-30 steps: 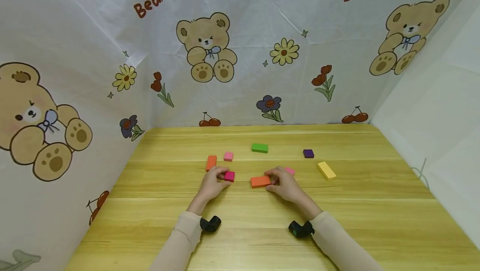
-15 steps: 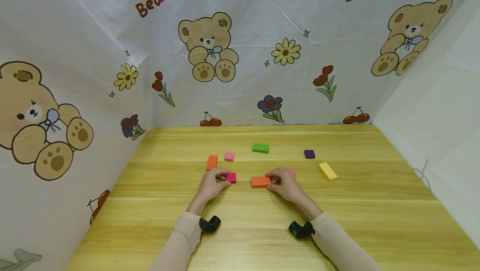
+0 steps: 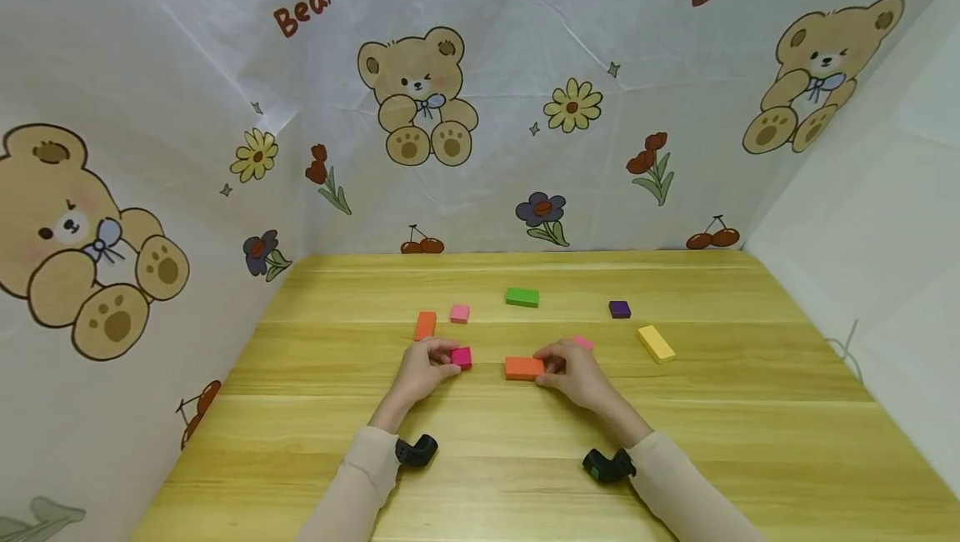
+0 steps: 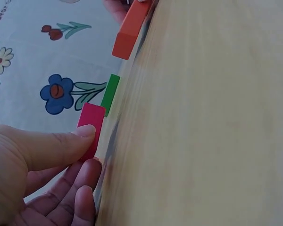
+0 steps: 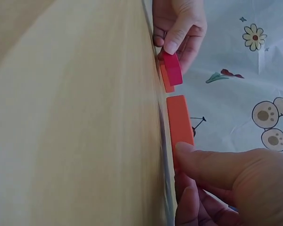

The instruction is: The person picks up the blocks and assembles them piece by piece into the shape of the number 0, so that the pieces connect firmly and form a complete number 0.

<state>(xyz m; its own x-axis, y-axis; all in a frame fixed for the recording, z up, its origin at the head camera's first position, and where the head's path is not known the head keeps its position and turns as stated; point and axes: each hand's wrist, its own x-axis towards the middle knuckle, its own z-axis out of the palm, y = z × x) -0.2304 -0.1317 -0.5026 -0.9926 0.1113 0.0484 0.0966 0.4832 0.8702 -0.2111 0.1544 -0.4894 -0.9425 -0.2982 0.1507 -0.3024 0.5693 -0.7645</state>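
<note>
My left hand [image 3: 422, 370] pinches a small magenta block [image 3: 462, 358] between thumb and fingers. In the left wrist view the thumb lies across the face of that block [image 4: 92, 117]. To its right, my right hand [image 3: 579, 373] grips one end of an orange rectangular block [image 3: 522, 368], whose free end points at the magenta one. A gap separates the two held blocks. The right wrist view shows thumb and fingers on the near end of the orange block [image 5: 179, 120]. Whether either block touches the table is hard to tell.
Beyond the left hand lie another orange block [image 3: 425, 325] and a pink block [image 3: 460, 313]. Farther back is a green block [image 3: 522, 298]. A pink block [image 3: 582, 343] is partly hidden behind the right hand. Rightward are purple [image 3: 619, 309] and yellow [image 3: 656, 343] blocks.
Both hands have shifted very slightly toward the person, still holding the magenta and orange blocks. The head view has also drifted a little. The other blocks stay put.
</note>
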